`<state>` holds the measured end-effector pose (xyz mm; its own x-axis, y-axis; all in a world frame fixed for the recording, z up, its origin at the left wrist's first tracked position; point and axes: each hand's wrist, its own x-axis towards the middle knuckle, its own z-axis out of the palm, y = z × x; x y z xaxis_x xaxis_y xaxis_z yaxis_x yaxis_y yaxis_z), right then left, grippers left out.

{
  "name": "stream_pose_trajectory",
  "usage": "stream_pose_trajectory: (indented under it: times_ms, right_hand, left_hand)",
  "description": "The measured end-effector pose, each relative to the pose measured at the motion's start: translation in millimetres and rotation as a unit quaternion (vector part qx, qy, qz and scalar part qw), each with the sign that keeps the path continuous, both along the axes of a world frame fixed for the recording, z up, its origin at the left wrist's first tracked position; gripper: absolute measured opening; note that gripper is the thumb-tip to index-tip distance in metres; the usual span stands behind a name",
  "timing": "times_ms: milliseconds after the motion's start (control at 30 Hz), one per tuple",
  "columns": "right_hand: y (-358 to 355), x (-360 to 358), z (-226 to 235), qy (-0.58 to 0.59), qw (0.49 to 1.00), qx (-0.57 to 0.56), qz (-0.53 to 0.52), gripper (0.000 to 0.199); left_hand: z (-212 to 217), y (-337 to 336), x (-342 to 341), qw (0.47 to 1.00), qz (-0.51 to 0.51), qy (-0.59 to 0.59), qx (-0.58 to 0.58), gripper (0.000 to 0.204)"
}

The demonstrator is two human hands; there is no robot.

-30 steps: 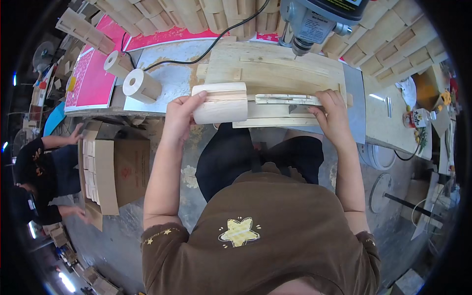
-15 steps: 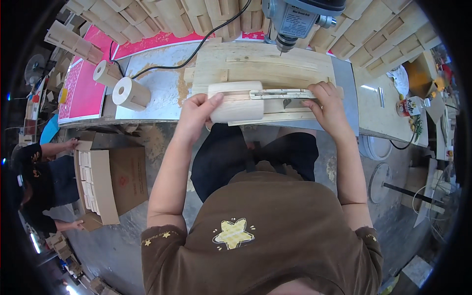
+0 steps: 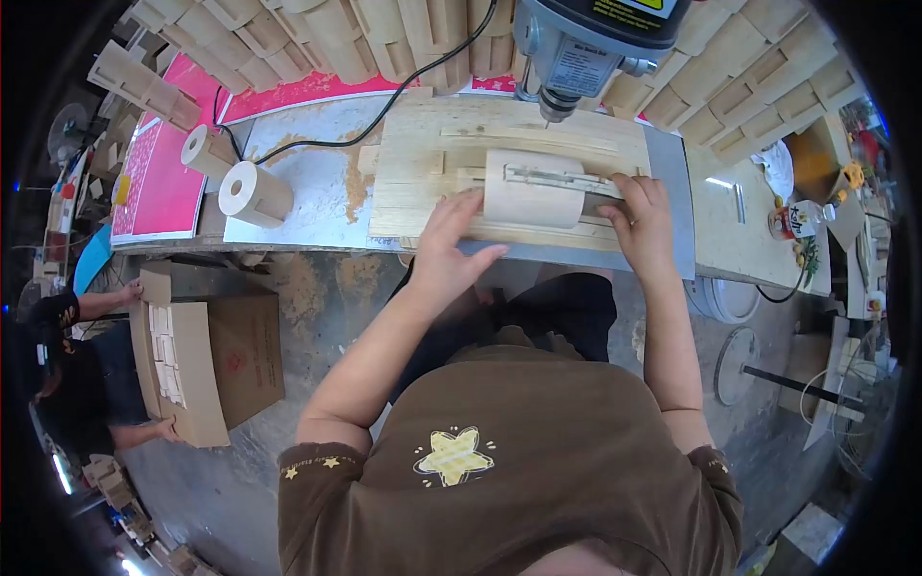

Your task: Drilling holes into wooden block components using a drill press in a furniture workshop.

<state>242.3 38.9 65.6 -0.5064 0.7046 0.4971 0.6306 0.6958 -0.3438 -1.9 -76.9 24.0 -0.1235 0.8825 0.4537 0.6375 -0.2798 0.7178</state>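
my right hand (image 3: pixel 642 223) lies flat over the right end of the wooden block (image 3: pixel 533 189), fingers spread and pressing down, not curled around it. my left hand (image 3: pixel 444 248) is open too, fingers apart, and rests on the wooden jig board (image 3: pixel 423 182) at the block's seven o'clock; whether its fingertips touch the block's near edge i cannot tell. the block sits on the board directly at six o'clock from the drill chuck (image 3: pixel 557 104) of the drill press (image 3: pixel 600 38), with a thin metal strip (image 3: pixel 557 178) lying along its top

the block looks like pale, smooth, rounded solid wood: stiff, light enough for one hand, not fragile, and i judge it could roll or slide on the dusty board. i would take it by the two ends, palms well away from the strip and the bit

my right palm hides the block's right end, the bit's tip is too small to make out, and the press is cut off at twelve o'clock. at nine o'clock two wooden rolls (image 3: pixel 235 178) stand on the bench; at eight o'clock another person holds a cardboard box (image 3: pixel 216 370)
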Motion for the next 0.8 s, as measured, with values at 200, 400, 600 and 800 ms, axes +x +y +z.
stream_pose_trajectory:
  times_ms: [200, 400, 600, 800]
  right_hand:
    - [36, -5, -5, 0.013, 1.0, 0.01, -0.005, 0.042]
    - [50, -29, -7, 0.023, 1.0, 0.005, 0.01, 0.044]
    - [50, -33, -9, 0.035, 0.999, 0.031, 0.016, 0.043]
    - [82, -19, 67, 0.429, 0.897, -0.08, 0.071, 0.032]
  left_hand:
    - [-16, 35, 1, 0.996, 0.057, 0.074, -0.001, 0.07]
    - [-23, 59, -18, 0.988, 0.13, 0.076, -0.033, 0.063]
    - [-20, 62, -30, 0.99, 0.094, 0.101, -0.033, 0.059]
    - [-23, 62, -38, 0.989, 0.088, 0.117, -0.023, 0.057]
